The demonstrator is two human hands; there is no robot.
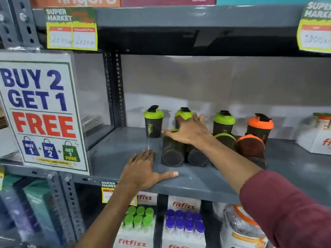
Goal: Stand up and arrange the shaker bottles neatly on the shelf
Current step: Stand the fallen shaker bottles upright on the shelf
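Note:
On the grey shelf (114, 154), black shaker bottles stand in a back row: a green-lidded one (153, 122) at the left, a second (183, 113) behind my fingers, a third (223, 123), and an orange-lidded one (260, 127). In front, others lie on their sides with bases towards me: two black ones (172, 153) (197, 157), a green-rimmed one (226, 139) partly hidden by my forearm, and an orange one (251, 149). My right hand (189, 130) is spread over the lying bottles, fingertips touching the second upright lid. My left hand (143, 169) rests flat on the shelf.
A "Buy 2 Get 1 Free" sign (39, 111) hangs at the left post. White Fitfizz boxes (317, 140) sit at the shelf's right end. Below are boxes of green-capped (138, 219) and purple-capped tubes (184, 222). An upper shelf edge (179, 17) carries price tags.

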